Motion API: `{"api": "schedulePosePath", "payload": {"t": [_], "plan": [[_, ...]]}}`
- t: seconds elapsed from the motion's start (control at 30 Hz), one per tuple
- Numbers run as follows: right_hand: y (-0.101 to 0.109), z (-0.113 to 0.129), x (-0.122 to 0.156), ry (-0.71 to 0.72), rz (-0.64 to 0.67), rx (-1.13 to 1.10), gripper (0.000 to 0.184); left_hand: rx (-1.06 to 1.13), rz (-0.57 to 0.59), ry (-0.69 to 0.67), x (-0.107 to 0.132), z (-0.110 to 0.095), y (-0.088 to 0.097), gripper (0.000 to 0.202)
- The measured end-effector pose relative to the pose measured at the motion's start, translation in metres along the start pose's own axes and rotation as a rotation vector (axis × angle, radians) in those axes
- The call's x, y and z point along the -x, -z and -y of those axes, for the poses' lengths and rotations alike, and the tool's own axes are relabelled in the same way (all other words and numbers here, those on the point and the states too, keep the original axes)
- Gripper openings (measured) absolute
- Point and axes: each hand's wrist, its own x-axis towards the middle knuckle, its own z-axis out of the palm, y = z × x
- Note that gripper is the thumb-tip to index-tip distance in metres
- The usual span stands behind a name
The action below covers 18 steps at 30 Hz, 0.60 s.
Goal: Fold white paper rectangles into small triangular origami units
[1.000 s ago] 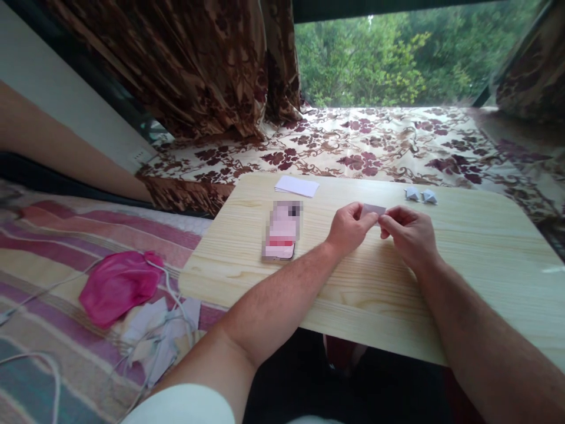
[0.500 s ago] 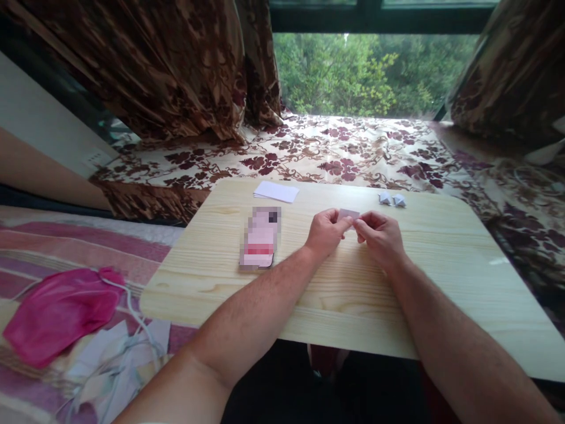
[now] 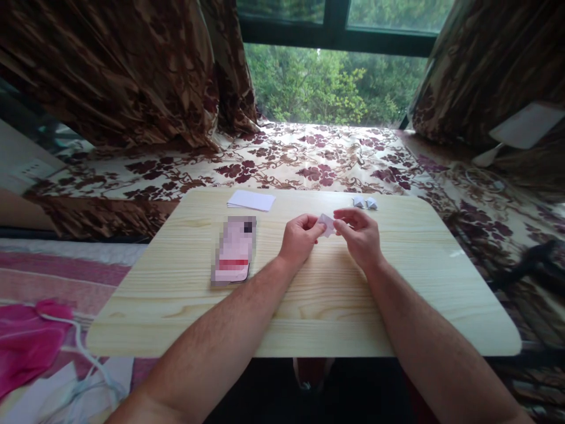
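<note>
A small piece of folded white paper (image 3: 327, 225) is held up over the wooden table, between my two hands. My left hand (image 3: 301, 237) pinches its left side, thumb on top and fingers curled beneath. At its right edge, my right hand (image 3: 362, 234) touches the paper with the thumb tip, the index finger lifted a little above. Behind the hands, two small folded paper pieces (image 3: 365, 203) with raised peaks stand side by side. A stack of white paper sheets (image 3: 251, 201) lies at the table's back left.
A pink phone (image 3: 233, 250), partly pixelated, lies on the table (image 3: 326, 312) left of my hands. Beyond the table is a ledge with floral cloth (image 3: 318, 159). On the bed at left are a pink cloth (image 3: 30, 341), a white cable (image 3: 79, 338) and paper scraps.
The paper has turned and now shows a pointed, folded shape rather than a flat strip. My right fingers have spread and lifted. The whole view has shifted to the right.
</note>
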Motion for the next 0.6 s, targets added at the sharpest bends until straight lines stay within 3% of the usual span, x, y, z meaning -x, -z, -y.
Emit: {"api": "schedulePosePath", "payload": {"t": [0.6], "plan": [[-0.0023,0.0005,0.0022,0.042,0.063,-0.073,0.016,0.020,0.062,0.094,0.0010,-0.0045,-0.0027,0.029]]}}
